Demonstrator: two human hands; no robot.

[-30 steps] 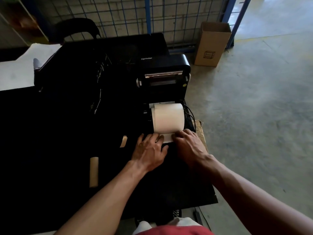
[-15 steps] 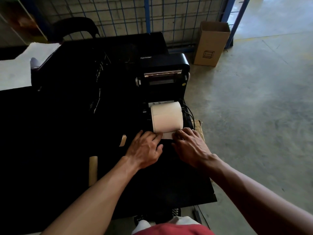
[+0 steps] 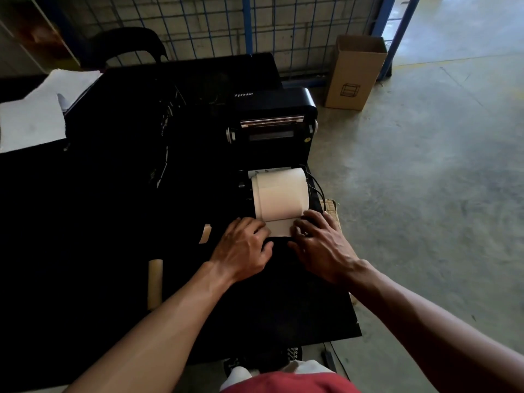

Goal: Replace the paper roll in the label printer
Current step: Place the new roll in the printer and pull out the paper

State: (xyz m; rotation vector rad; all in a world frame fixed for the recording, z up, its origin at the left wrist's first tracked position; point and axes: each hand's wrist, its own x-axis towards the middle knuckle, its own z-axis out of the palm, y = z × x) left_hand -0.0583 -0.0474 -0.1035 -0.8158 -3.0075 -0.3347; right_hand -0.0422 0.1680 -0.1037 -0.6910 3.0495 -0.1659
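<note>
Head camera looks down on a black table (image 3: 85, 251). At the left lies an empty cardboard core (image 3: 155, 283), and a small brown scrap (image 3: 205, 233) lies nearer to the hands. The left hand (image 3: 243, 248) has bent fingers, with the tips pressing on the left edge of the loose paper end (image 3: 279, 228) and the thumb off the paper. The paper roll (image 3: 279, 192) sits in the open label printer (image 3: 272, 131), just beyond both hands. The right hand (image 3: 323, 245) presses the right edge in the same way. Far right, a cardboard box (image 3: 354, 72) stands on the floor.
</note>
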